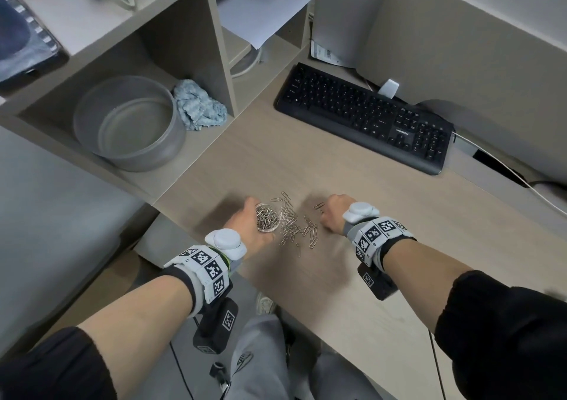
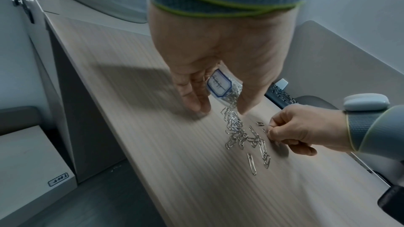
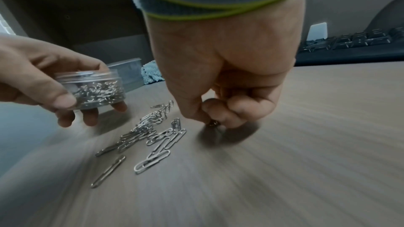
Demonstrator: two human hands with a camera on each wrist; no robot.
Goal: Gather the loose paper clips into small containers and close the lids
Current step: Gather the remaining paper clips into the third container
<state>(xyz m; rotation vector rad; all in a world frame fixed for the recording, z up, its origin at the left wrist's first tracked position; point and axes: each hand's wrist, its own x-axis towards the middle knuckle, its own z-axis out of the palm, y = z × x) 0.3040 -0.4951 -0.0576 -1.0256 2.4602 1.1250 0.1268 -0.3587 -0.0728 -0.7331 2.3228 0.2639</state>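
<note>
A heap of loose silver paper clips (image 1: 294, 224) (image 2: 238, 132) (image 3: 150, 132) lies on the wooden desk (image 1: 337, 277) near its front edge. My left hand (image 1: 245, 224) (image 3: 43, 84) holds a small clear round container (image 1: 267, 217) (image 3: 91, 91) (image 2: 225, 87), part full of clips and without a lid, just left of the heap and a little above the desk. My right hand (image 1: 333, 214) (image 3: 216, 122) (image 2: 290, 132) is right of the heap, fingers curled down at the desk, pinching a paper clip (image 3: 213, 123). Another clip (image 1: 319, 205) lies by its knuckles.
A black keyboard (image 1: 365, 117) lies at the back right, with a cable (image 1: 506, 166) behind it. A large grey round tin (image 1: 129, 123) and a blue cloth (image 1: 199, 109) sit in the shelf unit at the left. Paper sheets (image 1: 260, 9) lie in the shelf above.
</note>
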